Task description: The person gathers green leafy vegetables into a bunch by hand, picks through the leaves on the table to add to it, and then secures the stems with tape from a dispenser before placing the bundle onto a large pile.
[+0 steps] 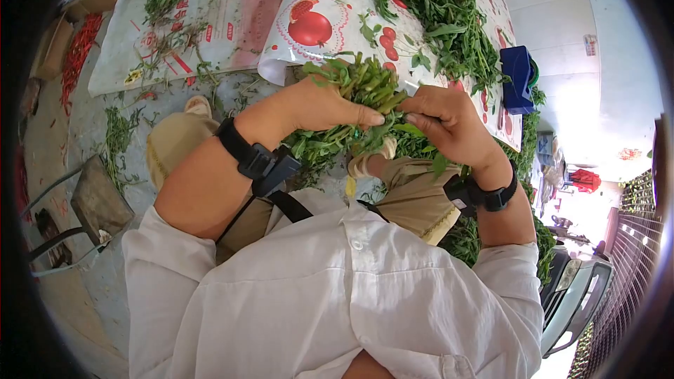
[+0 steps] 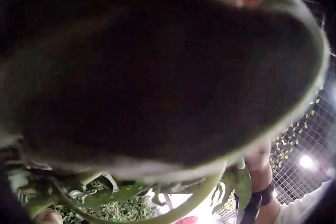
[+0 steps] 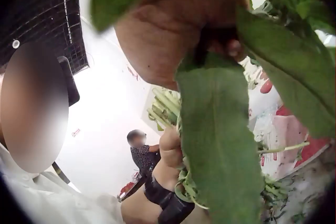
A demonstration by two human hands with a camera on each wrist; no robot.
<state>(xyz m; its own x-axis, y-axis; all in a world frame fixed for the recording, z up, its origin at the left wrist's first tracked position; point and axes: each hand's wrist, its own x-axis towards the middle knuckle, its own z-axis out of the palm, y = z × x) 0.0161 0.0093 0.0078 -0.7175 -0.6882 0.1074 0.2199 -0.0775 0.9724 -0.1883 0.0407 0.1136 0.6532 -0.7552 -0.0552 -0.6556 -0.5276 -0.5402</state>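
One leafy bundle (image 1: 359, 78), likely light, its leaves (image 1: 317, 144) soft and easily bruised, its firmer stems (image 1: 379, 91) best to grip, is near the desk (image 1: 337, 36), the left hand's (image 1: 326, 107) fingers curled round it, the right hand's (image 1: 453, 123) pinching its edge.

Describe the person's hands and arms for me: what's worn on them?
The left hand and right hand are ungloved. Each wrist wears a black strap with a buckle and a small, boxy black device. The loose white sleeves end around the elbows. I see no markings that I can read on either strap.
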